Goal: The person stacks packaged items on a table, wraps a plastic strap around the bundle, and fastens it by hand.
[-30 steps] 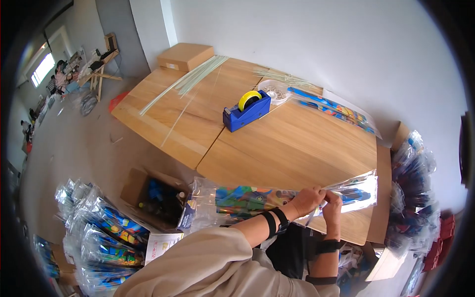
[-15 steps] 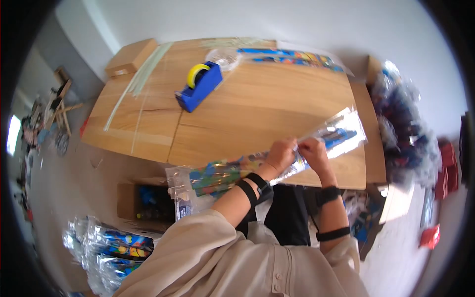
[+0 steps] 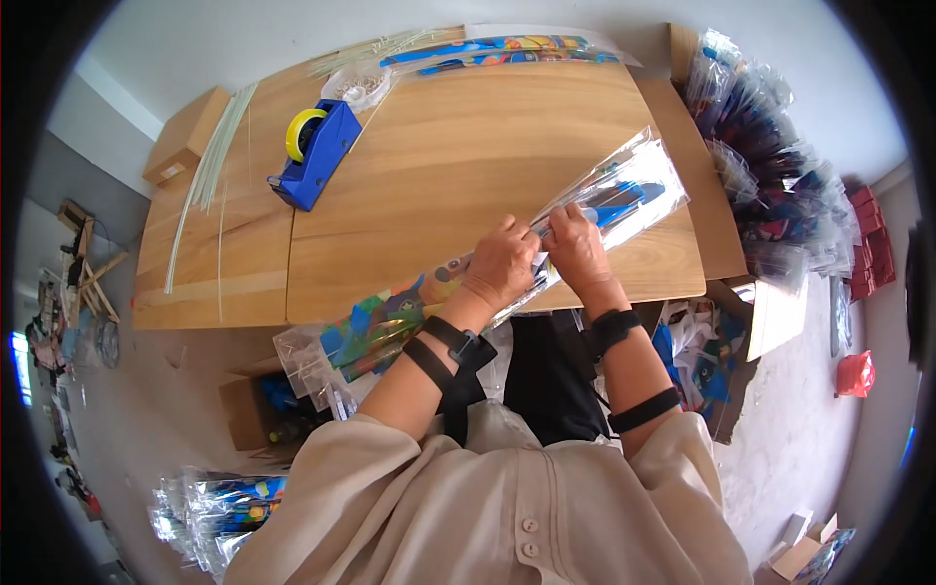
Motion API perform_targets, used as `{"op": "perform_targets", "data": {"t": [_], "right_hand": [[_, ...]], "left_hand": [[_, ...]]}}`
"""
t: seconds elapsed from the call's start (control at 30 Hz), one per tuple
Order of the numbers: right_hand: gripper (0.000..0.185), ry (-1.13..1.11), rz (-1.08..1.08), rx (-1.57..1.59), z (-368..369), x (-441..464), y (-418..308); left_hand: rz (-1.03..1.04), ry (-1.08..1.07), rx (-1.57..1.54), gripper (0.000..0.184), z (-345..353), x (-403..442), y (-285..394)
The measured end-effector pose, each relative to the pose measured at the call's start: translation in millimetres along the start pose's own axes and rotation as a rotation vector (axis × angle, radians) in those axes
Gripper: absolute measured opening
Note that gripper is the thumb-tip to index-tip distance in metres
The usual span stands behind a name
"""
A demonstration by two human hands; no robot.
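Note:
A long clear plastic sleeve (image 3: 634,200) with a folded, brightly printed sheet (image 3: 375,331) inside lies slantwise along the table's front edge. Its shiny, see-through end points to the upper right, and its lower left end hangs past the edge. My left hand (image 3: 502,261) is closed on the sleeve near its middle. Right beside it, my right hand (image 3: 577,246) also grips the sleeve, fingers curled in a pinch. The two hands nearly touch, and what lies between the fingertips is partly hidden.
On the wooden table (image 3: 439,166) stand a blue tape dispenser (image 3: 317,161) and a round white tray (image 3: 357,86). Thin pale rods (image 3: 210,156) lie beside a cardboard box (image 3: 187,136). More printed packages (image 3: 507,54) lie at the back; bagged bundles (image 3: 770,166) stand at the right.
The camera view has shifted, so the table sits further left and higher. Both hands keep hold of the sleeve, close together.

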State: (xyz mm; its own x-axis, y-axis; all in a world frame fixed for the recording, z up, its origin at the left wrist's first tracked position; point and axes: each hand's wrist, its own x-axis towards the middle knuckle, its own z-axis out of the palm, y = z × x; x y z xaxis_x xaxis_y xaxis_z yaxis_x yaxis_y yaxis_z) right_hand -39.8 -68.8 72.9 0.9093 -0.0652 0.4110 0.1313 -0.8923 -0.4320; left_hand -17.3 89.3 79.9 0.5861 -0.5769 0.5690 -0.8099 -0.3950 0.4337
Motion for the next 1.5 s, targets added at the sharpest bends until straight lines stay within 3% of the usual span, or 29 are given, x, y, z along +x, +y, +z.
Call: {"op": "perform_targets", "data": {"t": [0.1,0.13,0.2,0.27,0.33,0.47,0.57,0.63,0.7,0.73,0.77,0.83,0.87,1.03,1.2,1.27,1.33,1.4,1.5], "right_hand": [[0.006,0.075,-0.041,0.195,-9.8,-1.4,6.8],[0.006,0.071,-0.045,0.198,-15.4,-3.1,9.8],[0.007,0.214,0.196,0.552,-25.7,-17.1,13.0],[0.008,0.308,0.419,0.578,-29.6,-39.4,18.5],[0.011,0.222,0.711,0.707,-24.6,-64.4,28.4],[0.024,-0.012,0.922,1.178,-13.5,-92.1,5.4],[0.017,-0.002,0.670,0.930,-6.6,-95.8,5.6],[0.010,0.062,0.460,0.708,-21.4,-82.8,-1.5],[0.010,0.089,0.357,0.582,-39.1,-54.3,-16.8],[0.010,0.049,0.325,0.516,-46.6,-41.4,-14.2],[0.010,0.054,0.289,0.503,-39.0,-33.5,1.6],[0.013,0.006,0.036,0.325,-44.3,-10.2,-0.5],[0.014,-0.042,-0.038,0.298,-45.7,-2.3,-2.2],[0.016,-0.251,-0.077,0.282,-32.6,14.9,8.0],[0.015,-0.300,-0.114,0.293,-35.9,18.4,10.5],[0.013,-0.316,-0.153,0.230,-29.6,22.2,18.3],[0.011,-0.393,-0.166,0.194,-29.5,26.0,24.6],[0.013,-0.407,-0.189,0.133,-18.5,26.3,43.4],[0.006,-0.357,-0.178,0.333,-17.2,19.8,39.6]], "left_hand": [[-0.081,-0.052,0.019,0.011,-7.0,-4.5,-4.1],[-0.136,0.046,-0.070,0.019,-12.1,-7.5,-2.5],[-0.201,0.145,-0.156,0.029,-20.6,-9.2,5.0],[-0.155,0.125,0.061,0.053,-34.6,-5.8,19.2],[-0.249,-0.143,0.074,0.074,-46.3,12.6,37.6],[-0.299,-0.169,0.128,0.095,-13.1,10.0,52.2],[-0.425,-0.315,0.002,0.093,-33.5,12.4,50.0],[-0.431,-0.317,0.013,0.084,-40.9,8.5,40.1],[-0.571,-0.483,-0.129,0.070,-46.2,-1.8,25.4],[-0.380,-0.239,0.124,0.062,-21.6,-26.9,13.4],[-0.449,-0.524,0.239,0.066,-36.0,-24.4,23.3],[-0.267,-0.119,0.329,0.072,-23.2,-44.0,22.6],[-0.254,-0.117,0.315,0.072,-18.6,-46.7,23.5],[-0.358,-0.258,0.323,0.079,-29.5,-39.6,35.3],[-0.436,-0.351,0.289,0.087,-20.9,-43.6,30.4],[-0.295,-0.104,0.336,0.083,-0.1,-57.7,16.2],[-0.426,-0.091,0.100,0.072,-18.1,-47.0,26.1],[-0.373,0.079,0.064,0.062,-9.2,-44.3,21.3],[-0.471,0.036,0.027,0.064,-8.9,-41.4,22.5]]}}
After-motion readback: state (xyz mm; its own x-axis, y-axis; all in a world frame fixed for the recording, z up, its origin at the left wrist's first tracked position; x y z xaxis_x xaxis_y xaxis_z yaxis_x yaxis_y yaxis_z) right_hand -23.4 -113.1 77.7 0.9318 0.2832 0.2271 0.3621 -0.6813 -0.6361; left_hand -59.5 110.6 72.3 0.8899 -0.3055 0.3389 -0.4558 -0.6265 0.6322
